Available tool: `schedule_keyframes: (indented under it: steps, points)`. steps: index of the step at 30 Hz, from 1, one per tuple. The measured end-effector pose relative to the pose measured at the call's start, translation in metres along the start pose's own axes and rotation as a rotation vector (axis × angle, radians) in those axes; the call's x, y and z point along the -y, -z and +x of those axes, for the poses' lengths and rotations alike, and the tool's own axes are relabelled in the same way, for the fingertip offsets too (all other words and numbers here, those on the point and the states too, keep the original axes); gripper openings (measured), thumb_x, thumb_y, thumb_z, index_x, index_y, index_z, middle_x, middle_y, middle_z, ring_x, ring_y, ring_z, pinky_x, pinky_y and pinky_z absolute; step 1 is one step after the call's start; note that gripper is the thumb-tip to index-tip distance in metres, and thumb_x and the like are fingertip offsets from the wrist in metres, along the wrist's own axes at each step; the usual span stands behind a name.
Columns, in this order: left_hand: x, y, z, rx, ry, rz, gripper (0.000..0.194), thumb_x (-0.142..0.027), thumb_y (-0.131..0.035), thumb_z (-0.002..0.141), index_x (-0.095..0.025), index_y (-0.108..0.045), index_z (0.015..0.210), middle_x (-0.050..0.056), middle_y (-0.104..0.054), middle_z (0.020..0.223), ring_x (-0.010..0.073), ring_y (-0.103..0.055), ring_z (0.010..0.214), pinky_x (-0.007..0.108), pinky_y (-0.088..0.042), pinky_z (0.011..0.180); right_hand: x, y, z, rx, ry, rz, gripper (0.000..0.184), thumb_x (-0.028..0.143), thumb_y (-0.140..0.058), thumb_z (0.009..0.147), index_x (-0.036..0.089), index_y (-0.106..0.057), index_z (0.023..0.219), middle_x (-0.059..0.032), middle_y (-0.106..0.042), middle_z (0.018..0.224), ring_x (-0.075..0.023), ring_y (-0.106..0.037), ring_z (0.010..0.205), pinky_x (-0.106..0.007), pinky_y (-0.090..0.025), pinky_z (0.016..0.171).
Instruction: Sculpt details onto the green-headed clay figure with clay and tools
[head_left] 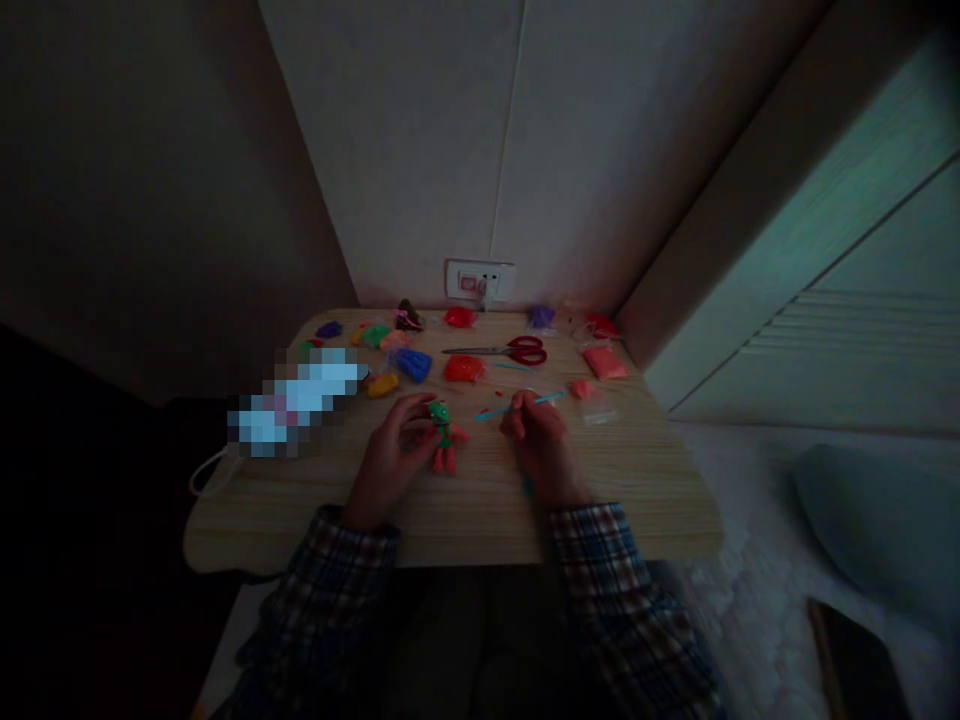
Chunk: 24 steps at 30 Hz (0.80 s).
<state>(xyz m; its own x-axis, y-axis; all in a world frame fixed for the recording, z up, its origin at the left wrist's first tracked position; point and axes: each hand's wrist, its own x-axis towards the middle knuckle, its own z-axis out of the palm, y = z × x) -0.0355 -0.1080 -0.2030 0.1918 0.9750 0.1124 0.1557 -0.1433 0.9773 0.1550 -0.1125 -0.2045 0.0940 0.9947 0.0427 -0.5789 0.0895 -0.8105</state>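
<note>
My left hand (390,450) grips a small clay figure (442,437) with a green head and body and pink-red arms and legs, upright above the table. In my right hand (541,440) a thin blue modelling tool (491,411) is pinched between thumb and fingers, its tip pointing left toward the figure without touching it. Tiny red clay bits (499,393) lie between and beyond the hands. Behind them rest a bag of red-orange clay (465,368) and red-handled scissors (525,349), blades to the left.
Along the back and sides of the wooden table (300,515) sit several clay packets, including blue (414,364), yellow (382,385), purple (541,317) and pink (604,362). A bright pixelated device (300,400) with a white cable stands left. A wall socket (480,280) is behind.
</note>
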Motion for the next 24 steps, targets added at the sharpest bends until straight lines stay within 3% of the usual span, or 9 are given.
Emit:
schedule_keyframes:
  steps: [15,24]
  points:
    - [-0.008,0.000,-0.002,-0.001,-0.013,0.041,0.030,-0.036,-0.055,0.090,-0.018,-0.059,0.114,0.010,-0.067,0.120,0.0244,-0.063,0.112,0.036,-0.052,0.095,-0.001,-0.002,0.000,0.037,-0.027,-0.053,0.023,0.040,-0.068,0.073,0.019,-0.059,0.069,0.0063,-0.045,0.051,-0.0092,-0.036,0.049,-0.027,-0.025,0.051]
    - [-0.011,-0.001,0.000,-0.021,0.002,0.033,0.027,-0.035,-0.058,0.087,-0.016,-0.060,0.106,0.010,-0.069,0.113,0.0236,-0.066,0.104,0.036,-0.054,0.091,0.001,-0.002,-0.002,0.066,-0.046,-0.040,0.023,0.039,-0.067,0.077,0.019,-0.058,0.071,0.0065,-0.043,0.052,-0.0091,-0.036,0.050,-0.026,-0.025,0.053]
